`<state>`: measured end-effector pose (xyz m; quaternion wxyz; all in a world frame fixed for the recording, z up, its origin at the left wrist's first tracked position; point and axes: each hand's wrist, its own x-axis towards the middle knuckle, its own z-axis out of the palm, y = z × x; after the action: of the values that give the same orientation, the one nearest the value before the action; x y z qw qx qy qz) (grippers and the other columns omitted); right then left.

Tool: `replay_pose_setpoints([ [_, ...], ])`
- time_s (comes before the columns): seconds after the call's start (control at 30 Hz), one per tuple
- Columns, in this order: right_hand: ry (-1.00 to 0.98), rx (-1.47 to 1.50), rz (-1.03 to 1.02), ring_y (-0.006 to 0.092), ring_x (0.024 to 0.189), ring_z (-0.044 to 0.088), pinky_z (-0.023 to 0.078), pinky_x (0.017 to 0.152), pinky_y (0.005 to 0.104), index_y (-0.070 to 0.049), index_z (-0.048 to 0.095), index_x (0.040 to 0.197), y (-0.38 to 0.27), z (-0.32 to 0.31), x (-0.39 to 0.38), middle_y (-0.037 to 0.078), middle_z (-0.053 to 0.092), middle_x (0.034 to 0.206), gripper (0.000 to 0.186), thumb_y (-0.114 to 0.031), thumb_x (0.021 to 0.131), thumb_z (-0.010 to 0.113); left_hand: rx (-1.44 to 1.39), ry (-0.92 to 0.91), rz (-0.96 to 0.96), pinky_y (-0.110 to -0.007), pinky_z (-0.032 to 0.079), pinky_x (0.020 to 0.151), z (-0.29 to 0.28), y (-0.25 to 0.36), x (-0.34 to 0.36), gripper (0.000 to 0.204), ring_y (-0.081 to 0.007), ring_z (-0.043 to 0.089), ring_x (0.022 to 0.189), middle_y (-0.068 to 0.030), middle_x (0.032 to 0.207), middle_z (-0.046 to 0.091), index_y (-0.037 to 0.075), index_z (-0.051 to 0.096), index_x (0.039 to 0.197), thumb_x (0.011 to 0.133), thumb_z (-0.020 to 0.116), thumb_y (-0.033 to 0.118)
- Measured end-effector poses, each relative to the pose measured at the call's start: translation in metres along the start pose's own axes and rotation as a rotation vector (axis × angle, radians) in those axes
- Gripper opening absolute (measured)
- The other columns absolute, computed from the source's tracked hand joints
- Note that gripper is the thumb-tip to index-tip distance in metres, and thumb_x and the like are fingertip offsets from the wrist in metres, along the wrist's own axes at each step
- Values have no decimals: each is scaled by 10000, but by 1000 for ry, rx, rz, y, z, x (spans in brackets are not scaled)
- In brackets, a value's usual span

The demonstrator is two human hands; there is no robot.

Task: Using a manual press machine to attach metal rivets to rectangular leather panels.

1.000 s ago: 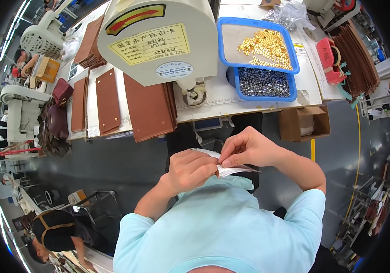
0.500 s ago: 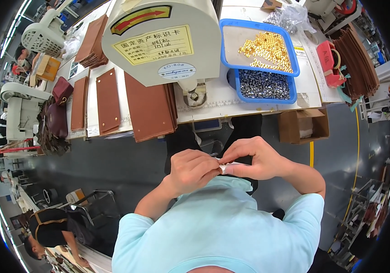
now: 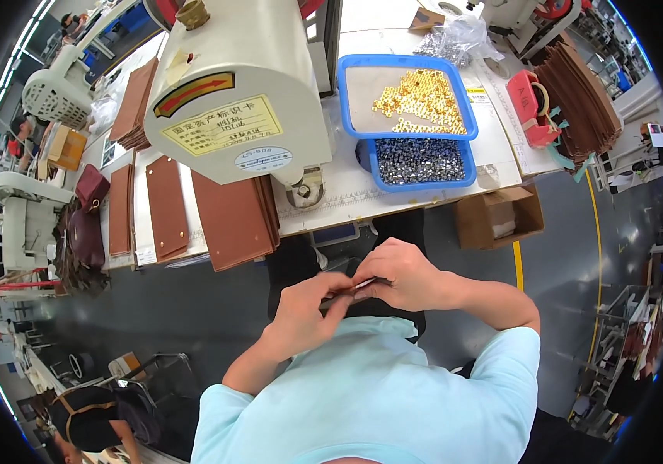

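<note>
My left hand and my right hand meet in front of my light teal shirt, short of the bench's near edge. Both are closed, thumbs against fingers, around a small thin piece with a pale edge and a darker part. Fingers cover most of it, so its kind is not clear. Ahead on the bench stands a white press machine with a metal base below its head. Beside it, one blue tray of gold-coloured fittings partly overlaps another blue tray of dark silver fittings.
Brown leather panels lie left of the machine, overhanging the bench edge. A cardboard box is below the bench on the right. A red tape dispenser sits by stacked brown panels. Another person is behind left.
The view has shifted, so the bench appears lower and further left. My hands have changed their grip; the white bit between my fingers now shows as a thin pale edge.
</note>
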<state>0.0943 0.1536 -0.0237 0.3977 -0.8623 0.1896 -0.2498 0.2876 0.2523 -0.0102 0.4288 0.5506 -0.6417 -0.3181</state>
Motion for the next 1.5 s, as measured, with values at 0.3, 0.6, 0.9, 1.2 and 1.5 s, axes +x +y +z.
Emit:
replay_pose_setpoints([
  [0.3,179,-150,-157,190,735,637,466,698,332,-79,704,860,4,13,5,3,681,805,260,-6,627,795,162,-194,-87,-308,537,649,-3,-8,10,309,-211,691,725,-69,837,728,78,725,1102,833,797,213],
  [0.6,197,-160,-196,220,727,618,474,731,334,-65,698,849,13,18,9,33,655,778,220,-60,656,804,182,-187,-39,-279,521,604,-6,-13,17,260,-191,665,638,-92,822,728,57,757,1024,775,818,99],
  [0.9,188,-165,235,253,821,716,562,761,367,-47,742,1062,76,-73,61,120,730,867,253,-130,827,788,147,-87,-96,-279,557,677,-2,-26,17,400,-192,697,693,-110,846,734,77,684,1221,836,791,93],
  [1.2,377,-660,362,333,837,691,551,801,421,-48,777,952,200,-126,105,179,706,877,176,-64,790,710,203,-234,30,-311,560,750,-9,-11,17,379,-267,690,869,-100,1106,702,102,683,1217,869,654,-47],
  [1.5,402,-738,378,348,780,699,558,764,437,-31,751,819,219,-135,117,177,715,803,107,-105,754,710,-217,-41,-342,-237,523,740,-18,-29,18,272,-69,631,824,-45,970,675,31,640,1160,899,703,-18],
])
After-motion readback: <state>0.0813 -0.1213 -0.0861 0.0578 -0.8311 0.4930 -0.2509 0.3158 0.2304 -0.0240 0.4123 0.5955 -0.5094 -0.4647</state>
